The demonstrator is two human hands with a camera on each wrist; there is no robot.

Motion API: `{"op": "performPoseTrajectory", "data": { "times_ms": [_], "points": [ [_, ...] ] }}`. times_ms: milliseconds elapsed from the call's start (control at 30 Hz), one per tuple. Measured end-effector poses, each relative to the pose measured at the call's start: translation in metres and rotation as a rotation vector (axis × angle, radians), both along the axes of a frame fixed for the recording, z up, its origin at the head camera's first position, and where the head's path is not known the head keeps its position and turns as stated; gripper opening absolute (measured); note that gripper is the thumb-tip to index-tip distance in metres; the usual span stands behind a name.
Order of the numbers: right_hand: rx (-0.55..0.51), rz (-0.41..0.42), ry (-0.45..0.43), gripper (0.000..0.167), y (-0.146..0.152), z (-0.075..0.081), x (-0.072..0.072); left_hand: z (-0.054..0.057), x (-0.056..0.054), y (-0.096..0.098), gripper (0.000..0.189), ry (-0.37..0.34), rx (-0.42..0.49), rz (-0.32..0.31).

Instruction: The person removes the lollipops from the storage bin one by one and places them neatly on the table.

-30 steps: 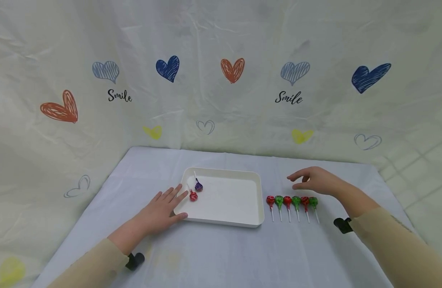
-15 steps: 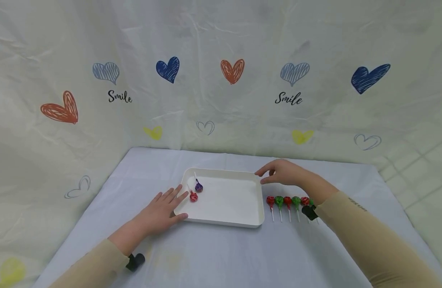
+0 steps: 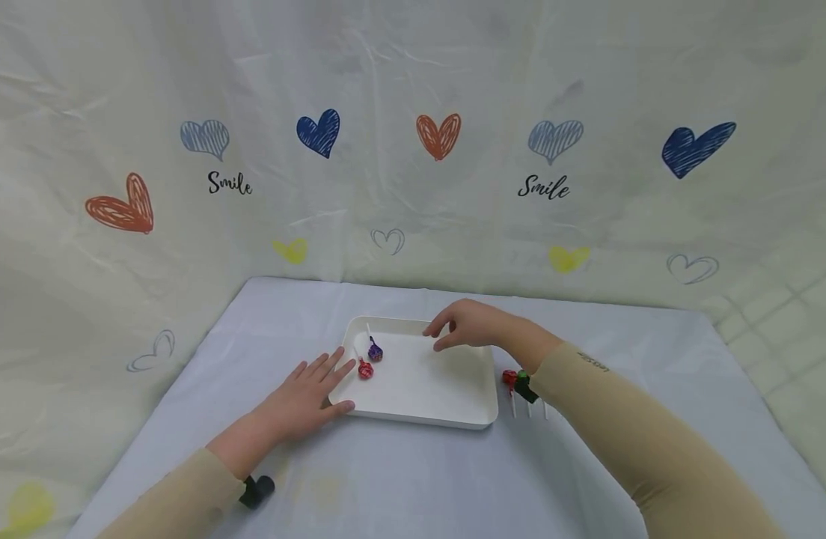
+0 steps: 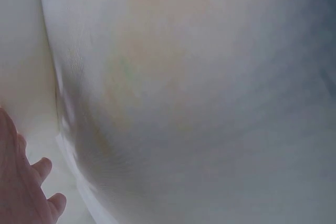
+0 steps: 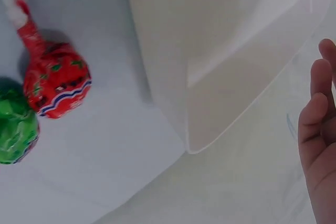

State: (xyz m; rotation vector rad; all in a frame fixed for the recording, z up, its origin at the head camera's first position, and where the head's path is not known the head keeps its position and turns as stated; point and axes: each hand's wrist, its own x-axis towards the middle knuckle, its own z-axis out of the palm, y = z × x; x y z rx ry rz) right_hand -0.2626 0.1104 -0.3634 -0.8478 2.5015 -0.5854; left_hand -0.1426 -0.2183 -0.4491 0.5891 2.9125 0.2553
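Observation:
Flat and spread, my left hand [image 3: 298, 400] rests at the left rim of a white rectangular tray [image 3: 420, 393]. Inside the tray, near those fingertips, lie a purple-wrapped lollipop [image 3: 375, 352] and a red-and-white one, the red lollipop [image 3: 365, 370]. My right hand [image 3: 476, 326] hovers over the tray's far right part, fingers loosely bent, thumb and forefinger apart with nothing between them. Beneath that forearm is a row of lollipops, mostly hidden by the sleeve; the right wrist view shows a red-wrapped lollipop [image 5: 58, 82] beside a green-wrapped lollipop [image 5: 16, 127].
A white cloth [image 3: 386, 479] covers the table, with faint yellowish stains near the front. Behind it hangs a pale curtain [image 3: 480, 232] printed with hearts and "Smile". A black wrist camera [image 3: 257, 491] sits at the left cuff, and another [image 3: 524, 386] at the right.
My right hand has travelled left, from above the row of lollipops to over the tray, its sleeve now covering much of the row. The left hand stays at the tray's rim.

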Motion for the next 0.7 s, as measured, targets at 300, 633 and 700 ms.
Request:
{"op": "performPoseTrajectory", "data": {
  "times_ms": [300,633,700],
  "points": [
    [0.047,0.063,0.031,0.033,-0.037,-0.004,-0.004,-0.002,-0.002,0.001,0.084,-0.012,-0.033,0.014],
    [0.148,0.102,0.078,0.033,-0.066,-0.017,-0.008,0.0,-0.001,0.003,0.083,-0.027,-0.032,0.029],
    [0.174,0.111,0.1,0.034,-0.07,-0.021,-0.009,0.0,-0.001,0.003,0.083,-0.027,-0.031,0.028]
  ]
}}
